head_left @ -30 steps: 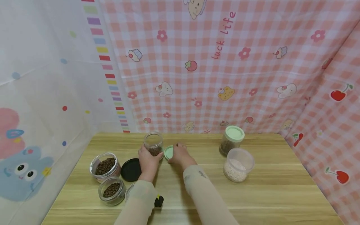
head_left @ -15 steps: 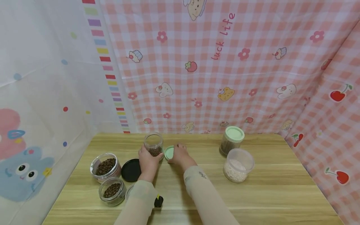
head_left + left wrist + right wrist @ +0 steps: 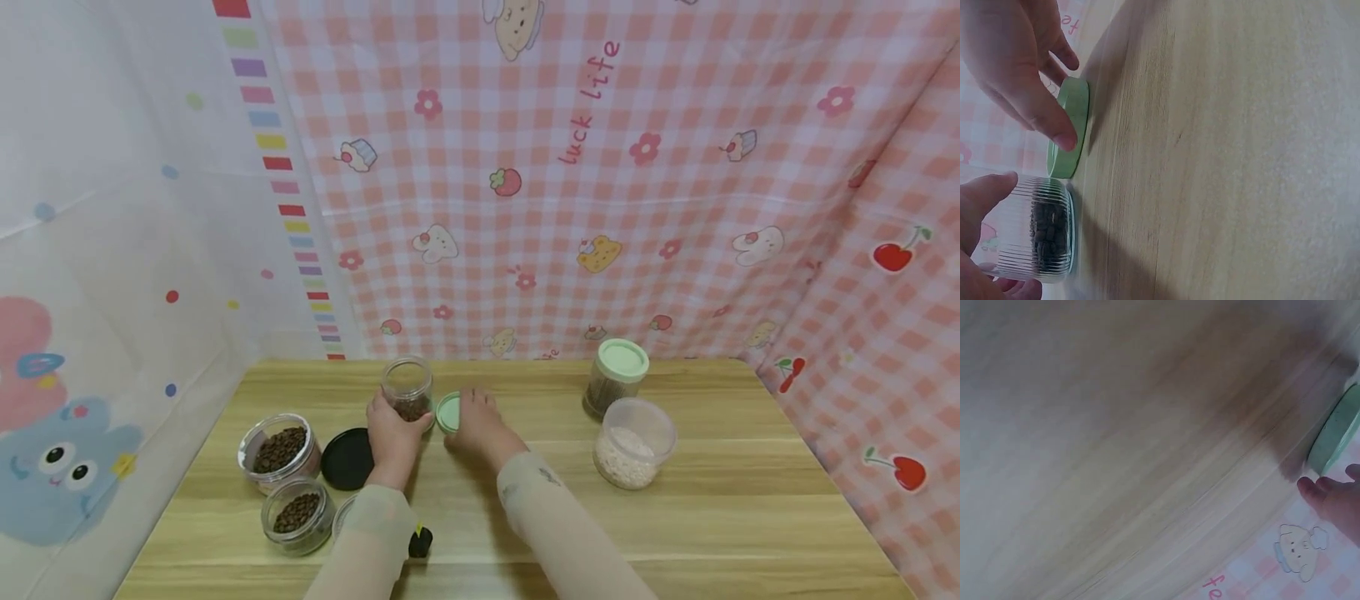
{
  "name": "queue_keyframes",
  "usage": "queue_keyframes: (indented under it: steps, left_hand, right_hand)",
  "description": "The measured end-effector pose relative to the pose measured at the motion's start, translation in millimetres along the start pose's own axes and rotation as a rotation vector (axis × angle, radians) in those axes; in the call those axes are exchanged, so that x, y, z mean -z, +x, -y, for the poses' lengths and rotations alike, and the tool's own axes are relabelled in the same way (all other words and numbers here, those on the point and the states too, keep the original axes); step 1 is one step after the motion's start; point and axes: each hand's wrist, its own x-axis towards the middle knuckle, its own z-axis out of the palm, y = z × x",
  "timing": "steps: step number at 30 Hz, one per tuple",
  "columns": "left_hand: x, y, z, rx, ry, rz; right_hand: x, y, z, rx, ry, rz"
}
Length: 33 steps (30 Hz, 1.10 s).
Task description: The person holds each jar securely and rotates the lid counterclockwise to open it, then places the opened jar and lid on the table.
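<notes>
My left hand (image 3: 393, 437) grips a clear ribbed jar (image 3: 407, 379), which stands on the table with dark brown beans or pellets in its bottom. The left wrist view shows thumb and fingers round this jar (image 3: 1029, 237). Just right of it lies a round green lid (image 3: 448, 412), flat on the table. Over the lid's right side is my right hand (image 3: 480, 429), its fingers spread and loose. In the left wrist view its thumb overlaps the lid (image 3: 1072, 134). The right wrist view has a small gap between the fingertips (image 3: 1313, 487) and the lid.
At left stand two open jars of brown beans, one larger (image 3: 281, 450) and one smaller (image 3: 298, 517). A black lid (image 3: 348, 460) lies beside them. At right are a green-lidded jar (image 3: 618, 375) and a clear tub (image 3: 637, 437) with pale flakes. Patterned cloth (image 3: 510, 225) hangs behind.
My right hand has loosened off the green lid and shifted slightly right and down. The left hand still holds the jar in place. The head view has tilted a little.
</notes>
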Motion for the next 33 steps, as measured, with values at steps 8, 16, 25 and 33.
queue_keyframes:
  steps: [8,16,25,33]
  left_hand:
    - [3.6,-0.8,-0.9,-0.002,0.033,0.015]
    - [6.4,0.1,-1.3,-0.007,-0.005,0.039]
    - [4.4,-3.9,-2.5,-0.036,-0.083,-0.024]
    - [20.6,-24.9,-16.2,-0.218,-0.158,-0.113]
  right_hand:
    - [12,-35,-11,0.064,0.037,-0.044]
    - [28,-82,-24,0.112,0.083,-0.046]
    - [45,-127,-25,0.205,0.063,-0.024]
    - [79,-168,-60,0.251,0.197,-0.029]
